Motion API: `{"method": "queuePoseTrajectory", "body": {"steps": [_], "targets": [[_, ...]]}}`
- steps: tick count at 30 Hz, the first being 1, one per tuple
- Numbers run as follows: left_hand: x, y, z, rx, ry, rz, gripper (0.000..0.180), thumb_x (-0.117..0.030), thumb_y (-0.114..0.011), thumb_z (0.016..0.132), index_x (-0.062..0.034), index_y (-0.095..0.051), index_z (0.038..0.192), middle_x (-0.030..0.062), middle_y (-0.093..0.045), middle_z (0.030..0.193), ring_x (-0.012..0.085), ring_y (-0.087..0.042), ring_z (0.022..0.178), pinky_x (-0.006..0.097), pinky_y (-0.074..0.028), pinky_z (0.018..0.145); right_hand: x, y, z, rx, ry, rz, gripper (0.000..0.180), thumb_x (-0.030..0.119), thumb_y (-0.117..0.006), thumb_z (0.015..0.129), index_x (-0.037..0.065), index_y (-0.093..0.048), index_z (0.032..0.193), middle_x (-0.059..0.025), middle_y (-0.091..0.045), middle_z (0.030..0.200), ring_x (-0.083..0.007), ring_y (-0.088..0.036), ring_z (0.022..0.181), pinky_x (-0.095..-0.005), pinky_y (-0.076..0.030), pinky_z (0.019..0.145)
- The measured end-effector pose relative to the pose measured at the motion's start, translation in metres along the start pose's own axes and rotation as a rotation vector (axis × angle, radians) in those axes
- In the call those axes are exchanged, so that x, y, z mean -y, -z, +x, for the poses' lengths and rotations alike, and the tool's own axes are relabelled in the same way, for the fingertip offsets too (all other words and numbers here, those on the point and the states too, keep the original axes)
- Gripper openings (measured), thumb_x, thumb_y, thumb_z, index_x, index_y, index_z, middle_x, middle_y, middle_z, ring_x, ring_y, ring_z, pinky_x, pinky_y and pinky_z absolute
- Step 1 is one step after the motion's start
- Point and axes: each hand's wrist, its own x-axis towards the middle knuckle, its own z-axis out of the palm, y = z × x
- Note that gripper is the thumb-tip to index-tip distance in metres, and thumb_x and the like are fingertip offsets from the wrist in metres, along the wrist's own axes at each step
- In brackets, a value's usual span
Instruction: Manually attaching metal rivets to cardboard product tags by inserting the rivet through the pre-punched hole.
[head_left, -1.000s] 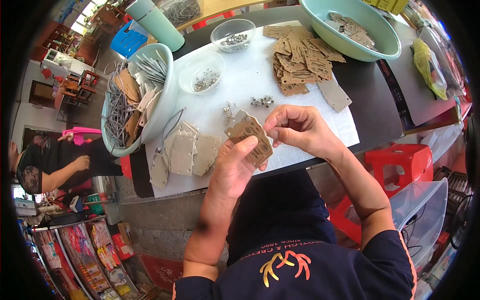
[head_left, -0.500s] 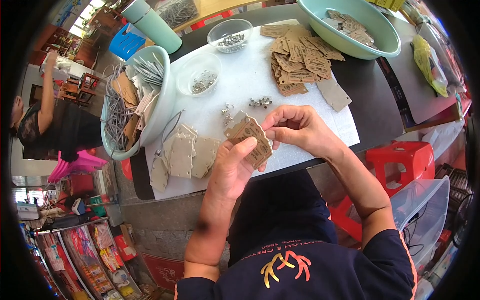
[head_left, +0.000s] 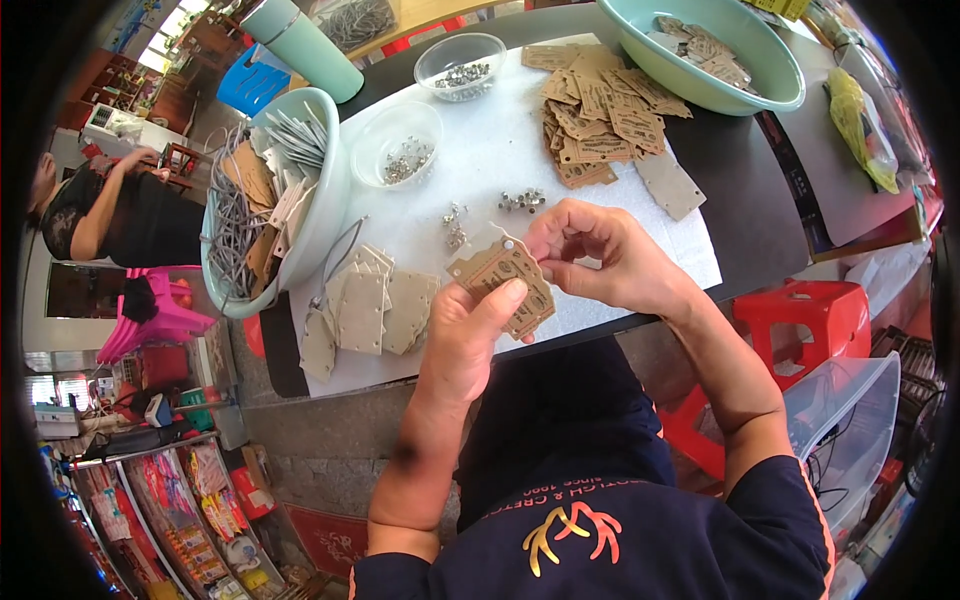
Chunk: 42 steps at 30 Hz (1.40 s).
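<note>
My left hand (head_left: 465, 330) is closed on a brown printed cardboard tag (head_left: 500, 268) with a notched edge, its thumb pressed on the printed face. A small round metal stud (head_left: 509, 244) shows at the tag's upper corner. My right hand (head_left: 600, 258) has its thumb and forefinger pinched together at the tag's right edge; whatever lies between them is hidden. Just beyond the tag, small metal studs (head_left: 455, 228) and a group of metal caps (head_left: 522, 201) lie on the white sheet (head_left: 400, 265). Grey blank tags (head_left: 362, 308) are stacked left of my left hand.
Brown tags (head_left: 605, 115) are piled at the far right, beside a green basin (head_left: 770, 98). Two clear bowls, one nearer (head_left: 365, 140) and one farther (head_left: 430, 88), hold metal parts. A basin of tags and cords (head_left: 335, 190) stands left, near a green bottle (head_left: 315, 55).
The tag has turned slightly, and the metal stud at its corner now shows. My right fingers remain close to its edge. At far left, another person's raised arm has come down.
</note>
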Motion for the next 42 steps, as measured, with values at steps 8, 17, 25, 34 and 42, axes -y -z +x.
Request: {"method": "queuePoseTrajectory", "body": {"steps": [8, 17, 25, 34, 42], "targets": [[0.0, -0.001, 0.0, -0.02, -0.011, 0.054, 0.021, -0.015, -0.061, 0.095, -0.0032, -0.065, 0.112, 0.0039, -0.068, 0.096, 0.0098, -0.063, 0.08, 0.028, -0.052, 0.06, 0.011, -0.005, -0.001, -0.078, 0.115, -0.272, 0.03, -0.001, -0.065, 0.085, 0.007, -0.064, 0.114, -0.0014, -0.064, 0.083, -0.0129, -0.064, 0.078, -0.0287, -0.055, 0.072], [0.001, 0.0, 0.001, -0.023, -0.03, 0.051, 0.023, -0.014, -0.061, 0.095, -0.0034, -0.062, 0.116, 0.005, -0.069, 0.099, 0.0108, -0.064, 0.083, 0.026, -0.051, 0.06, 0.006, -0.008, -0.006, -0.058, 0.017, -0.074, 0.034, -0.003, -0.063, 0.088, 0.004, -0.06, 0.121, 0.0, -0.064, 0.088, -0.0103, -0.063, 0.083, -0.0289, -0.055, 0.074], [-0.001, -0.005, 0.0, -0.011, -0.054, 0.123, 0.029, -0.017, -0.061, 0.094, -0.0027, -0.06, 0.119, 0.0043, -0.066, 0.098, 0.0103, -0.062, 0.079, 0.027, -0.051, 0.058, 0.006, -0.003, -0.004, 0.033, -0.299, 0.475, 0.038, 0.001, -0.065, 0.091, 0.001, -0.054, 0.128, -0.006, -0.066, 0.101, -0.0122, -0.065, 0.088, -0.026, -0.056, 0.075], [-0.002, -0.009, 0.0, -0.016, -0.075, 0.128, 0.031, -0.016, -0.061, 0.094, -0.0023, -0.06, 0.122, 0.0051, -0.067, 0.1, 0.0111, -0.063, 0.08, 0.027, -0.051, 0.056, 0.005, 0.0, 0.0, 0.047, -0.398, 0.466, 0.037, 0.004, -0.062, 0.091, 0.002, -0.055, 0.128, -0.0063, -0.067, 0.101, -0.011, -0.066, 0.084, -0.0248, -0.057, 0.07], [-0.002, -0.003, -0.001, 0.017, -0.079, 0.132, 0.031, -0.012, -0.059, 0.095, -0.0014, -0.058, 0.123, 0.0071, -0.067, 0.105, 0.0114, -0.063, 0.083, 0.027, -0.052, 0.058, 0.009, 0.003, 0.002, 0.087, -0.45, 0.472, 0.041, 0.009, -0.064, 0.088, 0.005, -0.057, 0.128, -0.0046, -0.066, 0.1, -0.0099, -0.063, 0.088, -0.0242, -0.056, 0.072]]}}
